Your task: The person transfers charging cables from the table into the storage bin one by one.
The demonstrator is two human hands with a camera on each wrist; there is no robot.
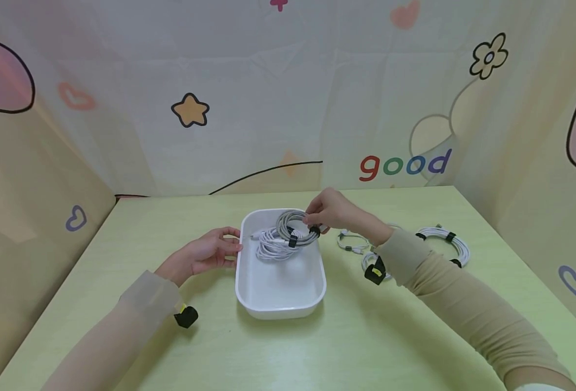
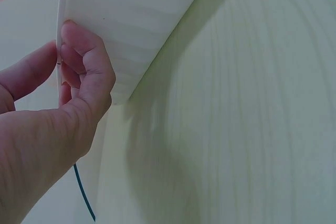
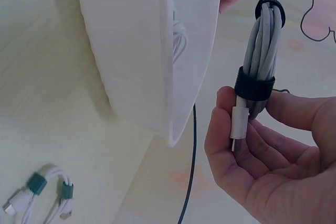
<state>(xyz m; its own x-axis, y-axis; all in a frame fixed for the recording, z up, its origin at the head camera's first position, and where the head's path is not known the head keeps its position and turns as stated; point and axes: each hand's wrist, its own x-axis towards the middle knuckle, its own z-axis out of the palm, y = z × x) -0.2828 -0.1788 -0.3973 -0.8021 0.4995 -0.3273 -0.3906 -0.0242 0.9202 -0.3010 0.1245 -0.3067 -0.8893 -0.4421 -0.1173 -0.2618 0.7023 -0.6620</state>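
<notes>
A white plastic tray [image 1: 280, 290] stands on the table, with a coiled white cable [image 1: 270, 251] lying in its far half. My left hand [image 1: 213, 251] pinches the tray's left rim; in the left wrist view its fingers [image 2: 86, 51] bear on the outer wall and the thumb meets the rim edge. Over the tray's far right part, my right hand [image 1: 334, 210] holds a coiled grey cable [image 1: 288, 221] bound with black straps. In the right wrist view this coil [image 3: 263, 40] rises from between thumb and fingers, a metal-tipped plug [image 3: 239, 124] showing below the strap.
Right of the tray, a small strapped white cable [image 1: 353, 248] and a larger white coil [image 1: 456, 244] lie on the table [image 1: 346, 347]. Another white coil [image 1: 367, 262] is partly hidden by the black wrist camera [image 1: 377, 271]. A printed curtain [image 1: 248, 108] encloses the back and sides.
</notes>
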